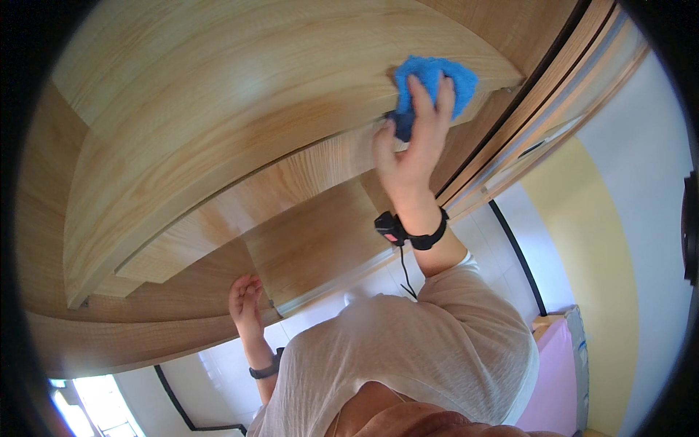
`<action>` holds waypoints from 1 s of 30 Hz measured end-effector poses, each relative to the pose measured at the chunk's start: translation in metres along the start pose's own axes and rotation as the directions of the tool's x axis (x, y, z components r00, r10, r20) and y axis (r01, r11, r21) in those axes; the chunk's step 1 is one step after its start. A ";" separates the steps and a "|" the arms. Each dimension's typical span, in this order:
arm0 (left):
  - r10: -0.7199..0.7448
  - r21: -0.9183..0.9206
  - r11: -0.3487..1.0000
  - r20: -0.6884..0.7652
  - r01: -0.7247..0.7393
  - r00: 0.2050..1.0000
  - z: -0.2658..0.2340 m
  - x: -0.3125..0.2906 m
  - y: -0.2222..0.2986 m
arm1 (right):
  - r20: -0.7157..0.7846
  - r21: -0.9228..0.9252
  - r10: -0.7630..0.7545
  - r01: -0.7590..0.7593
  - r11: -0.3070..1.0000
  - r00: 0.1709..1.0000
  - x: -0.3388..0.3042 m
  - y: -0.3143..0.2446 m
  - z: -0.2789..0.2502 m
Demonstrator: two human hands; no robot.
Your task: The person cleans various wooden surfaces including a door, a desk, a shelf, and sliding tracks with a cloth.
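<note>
A blue cloth (457, 80) lies bunched on the front edge of a wooden shelf (240, 95), near its right end. My right hand (419, 142) presses on it, fingers over the fabric, and part of the cloth hangs below the shelf's edge. Lower down and to the left, my left hand (246, 297) hangs beside the cabinet's lower opening with its fingers loosely curled. I see nothing in that hand, though its palm side is partly hidden.
A wooden side panel (182, 331) curves along the left. On the right stands a sliding-door frame (524, 109) with a dark vertical strip. Below the shelf is the cabinet floor (313, 240). A pink panel (550, 371) leans at the lower right, by the yellow-and-white wall (590, 218).
</note>
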State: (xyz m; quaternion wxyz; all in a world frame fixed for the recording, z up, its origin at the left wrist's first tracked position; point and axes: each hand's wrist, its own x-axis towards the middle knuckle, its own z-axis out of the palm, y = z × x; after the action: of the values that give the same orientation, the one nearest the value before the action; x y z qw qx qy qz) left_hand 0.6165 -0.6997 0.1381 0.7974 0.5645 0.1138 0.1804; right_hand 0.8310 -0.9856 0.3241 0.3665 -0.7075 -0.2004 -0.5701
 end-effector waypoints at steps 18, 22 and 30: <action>0.008 -0.008 1.000 -0.072 -0.008 0.997 -0.077 -0.036 -0.048 | 0.133 -0.176 -0.302 0.322 0.930 0.944 -0.030 0.072 -0.020; -0.032 0.016 0.999 -0.072 0.033 0.997 -0.088 -0.041 -0.045 | 0.223 -0.166 -0.331 0.370 0.914 0.917 -0.043 0.037 -0.007; 0.055 0.134 0.989 0.007 -0.056 0.998 -0.072 -0.033 -0.032 | 0.179 -0.030 -0.338 0.349 0.937 0.924 -0.062 -0.034 0.042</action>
State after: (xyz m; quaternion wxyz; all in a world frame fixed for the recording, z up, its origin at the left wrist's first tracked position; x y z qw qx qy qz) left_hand 0.5641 -0.6613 0.0827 0.7523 0.6202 0.1087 0.1937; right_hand 0.8182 -0.9236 0.2709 0.2204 -0.7187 -0.3343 -0.5684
